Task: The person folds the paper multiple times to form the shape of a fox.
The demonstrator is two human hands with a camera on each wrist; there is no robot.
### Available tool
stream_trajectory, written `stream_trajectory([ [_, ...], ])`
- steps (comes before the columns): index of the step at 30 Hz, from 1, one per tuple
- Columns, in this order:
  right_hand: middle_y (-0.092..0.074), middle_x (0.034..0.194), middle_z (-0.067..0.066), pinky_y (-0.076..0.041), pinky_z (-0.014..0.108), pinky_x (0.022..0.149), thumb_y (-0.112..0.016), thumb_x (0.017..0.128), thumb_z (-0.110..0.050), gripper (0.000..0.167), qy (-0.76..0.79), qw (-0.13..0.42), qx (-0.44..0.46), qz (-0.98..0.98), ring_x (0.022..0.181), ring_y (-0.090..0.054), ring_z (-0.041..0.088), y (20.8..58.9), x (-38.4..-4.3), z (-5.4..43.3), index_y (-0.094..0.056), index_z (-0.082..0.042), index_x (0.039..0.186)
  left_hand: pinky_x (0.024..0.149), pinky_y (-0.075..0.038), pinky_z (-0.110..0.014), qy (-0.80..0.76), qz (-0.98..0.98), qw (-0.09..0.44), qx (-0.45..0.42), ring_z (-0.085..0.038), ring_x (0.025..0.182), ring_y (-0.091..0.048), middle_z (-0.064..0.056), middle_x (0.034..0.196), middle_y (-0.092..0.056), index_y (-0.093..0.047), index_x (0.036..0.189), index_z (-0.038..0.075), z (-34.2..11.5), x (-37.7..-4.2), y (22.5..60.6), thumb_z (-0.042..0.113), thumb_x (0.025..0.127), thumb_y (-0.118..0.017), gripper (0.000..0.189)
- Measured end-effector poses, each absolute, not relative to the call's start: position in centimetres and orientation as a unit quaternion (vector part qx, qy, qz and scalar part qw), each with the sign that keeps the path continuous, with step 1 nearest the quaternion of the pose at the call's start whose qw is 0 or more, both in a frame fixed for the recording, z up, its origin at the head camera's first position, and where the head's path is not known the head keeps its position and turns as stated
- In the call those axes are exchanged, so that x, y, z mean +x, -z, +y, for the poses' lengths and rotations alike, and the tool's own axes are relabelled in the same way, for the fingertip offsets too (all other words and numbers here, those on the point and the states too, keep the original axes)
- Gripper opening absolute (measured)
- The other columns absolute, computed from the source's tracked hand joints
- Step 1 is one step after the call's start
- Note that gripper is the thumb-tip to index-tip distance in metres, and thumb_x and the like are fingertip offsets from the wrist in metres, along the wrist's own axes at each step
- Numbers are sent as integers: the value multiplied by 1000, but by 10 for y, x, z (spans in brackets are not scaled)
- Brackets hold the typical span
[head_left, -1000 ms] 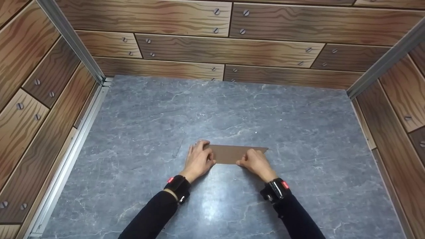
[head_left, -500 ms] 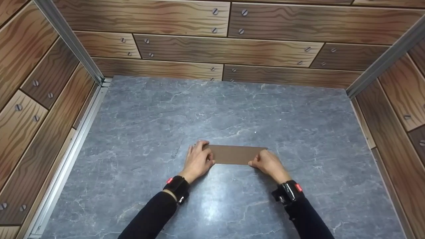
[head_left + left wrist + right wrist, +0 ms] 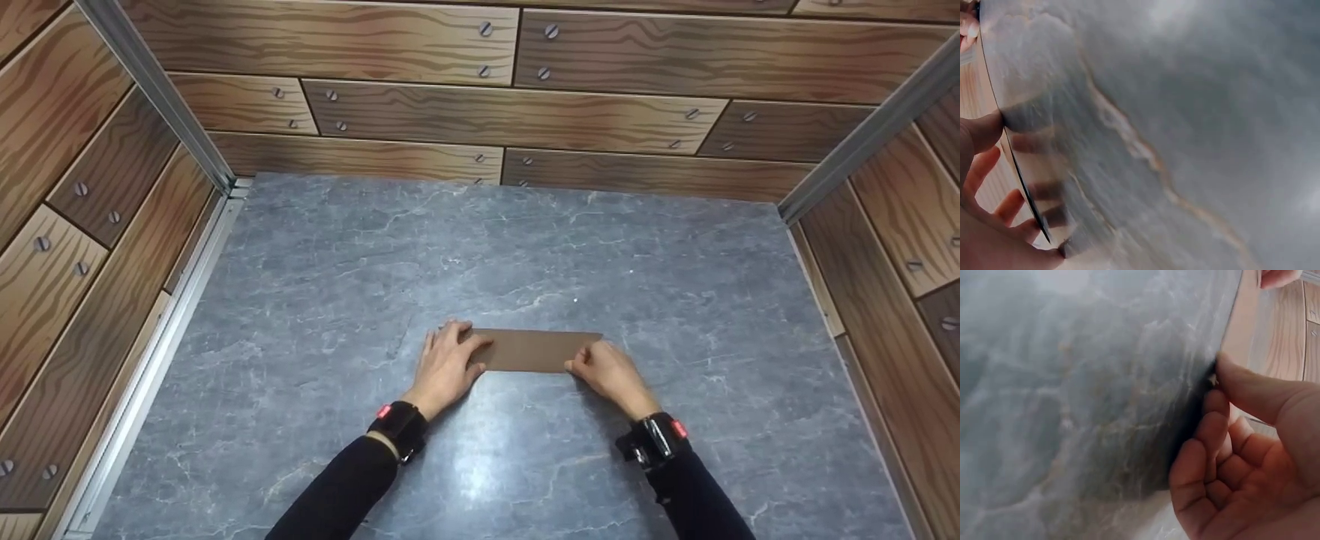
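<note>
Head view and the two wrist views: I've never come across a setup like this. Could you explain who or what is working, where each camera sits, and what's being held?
There is no robot here: a person works with a bare left hand and right hand. The head picture comes from a camera on the person's head, looking forward and down. The other two come from cameras worn on the wrists, each close to its own hand's work. On the grey marbled surface lies a flat brown strip. The left hand rests on its left end, fingers spread; the right hand, fingers curled, holds its right end. Wood-patterned panels stand around the surface. I can't tell what the strip is made of.
</note>
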State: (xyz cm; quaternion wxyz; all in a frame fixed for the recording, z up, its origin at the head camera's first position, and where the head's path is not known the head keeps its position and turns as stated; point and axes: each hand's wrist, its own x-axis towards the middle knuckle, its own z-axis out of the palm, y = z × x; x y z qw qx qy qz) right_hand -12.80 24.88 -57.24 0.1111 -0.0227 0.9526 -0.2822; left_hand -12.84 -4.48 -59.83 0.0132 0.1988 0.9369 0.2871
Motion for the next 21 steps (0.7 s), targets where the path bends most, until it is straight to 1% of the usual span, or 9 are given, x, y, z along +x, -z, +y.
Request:
stream_trajectory([
  [2, -55, 67, -4, -43, 34, 63, -76, 93, -23, 28, 278, 84, -21, 957, 62, -50, 14, 573, -125, 246, -62, -12, 72, 117, -22, -70, -263, 942, 11, 207, -42, 148, -35, -18, 151, -48, -67, 138, 21, -45, -127, 598, 24, 98, -72, 40],
  [6, -56, 68, -3, -43, 37, 59, -75, 94, -25, 25, 254, 20, -11, 967, 62, -53, 17, 572, -118, 236, -62, -14, 75, 114, -32, -66, -204, 953, -10, 222, -43, 144, -40, -17, 151, -48, -67, 139, 23, -44, -123, 599, 28, 100, -68, 39],
  [9, -59, 73, 1, -46, 41, 59, -74, 94, -21, 22, 239, -26, -20, 971, 65, -57, 22, 572, -113, 227, -63, -12, 77, 110, -39, -61, -163, 960, -29, 224, -40, 140, -45, -15, 149, -50, -67, 140, 26, -41, -122, 601, 31, 102, -66, 39],
  [12, -61, 78, 6, -50, 44, 60, -74, 93, -16, 17, 229, -63, -44, 970, 68, -60, 26, 573, -107, 219, -65, -8, 81, 104, -44, -56, -135, 966, -44, 218, -37, 134, -49, -14, 145, -53, -67, 140, 28, -39, -121, 602, 36, 102, -64, 38],
  [14, -64, 81, 8, -53, 45, 62, -75, 91, -13, 12, 224, -88, -65, 969, 71, -63, 29, 574, -104, 213, -68, -5, 85, 102, -45, -54, -123, 968, -52, 215, -35, 129, -52, -14, 141, -55, -67, 140, 28, -38, -120, 602, 39, 102, -63, 40],
  [17, -67, 86, 10, -57, 45, 64, -74, 91, -10, 9, 217, -108, -95, 966, 74, -65, 30, 576, -100, 206, -72, -1, 91, 100, -43, -52, -112, 968, -69, 215, -34, 121, -54, -14, 133, -57, -67, 140, 27, -36, -119, 603, 45, 102, -62, 43],
  [21, -69, 98, 12, -59, 47, 73, -74, 90, -6, 13, 211, -122, -138, 960, 86, -68, 33, 580, -100, 200, -74, 1, 101, 102, -38, -53, -92, 969, -76, 214, -32, 116, -53, -13, 125, -58, -66, 142, 27, -34, -118, 604, 51, 100, -60, 48],
])
